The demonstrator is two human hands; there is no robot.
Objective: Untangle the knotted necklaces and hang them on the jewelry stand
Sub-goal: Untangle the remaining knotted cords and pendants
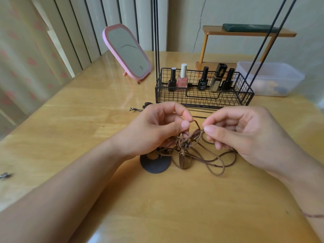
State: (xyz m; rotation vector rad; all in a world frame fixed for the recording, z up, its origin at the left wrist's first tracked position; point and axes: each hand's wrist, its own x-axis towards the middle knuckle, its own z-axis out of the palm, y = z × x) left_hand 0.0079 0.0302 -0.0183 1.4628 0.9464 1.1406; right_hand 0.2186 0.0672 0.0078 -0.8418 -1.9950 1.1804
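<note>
A tangle of brown cord necklaces (191, 139) hangs between my hands just above the wooden table (175, 199). My left hand (157, 128) pinches a cord loop between thumb and forefinger at the knot's upper left. My right hand (240, 130) pinches cords at the knot's upper right. A dark round pendant (155, 163) and a brown oval pendant (183, 162) lie on the table below the knot, with loose cord loops (215, 163) trailing right. The black wire jewelry stand (203, 95) sits just behind my hands, its thin uprights (156, 32) rising out of view.
The stand's basket holds several nail polish bottles (183, 76). A pink mirror (127, 51) stands at the back left. A clear plastic box (270, 78) and a small wooden shelf (245, 32) are at the back right. Small dark pieces (140, 107) lie left of the stand.
</note>
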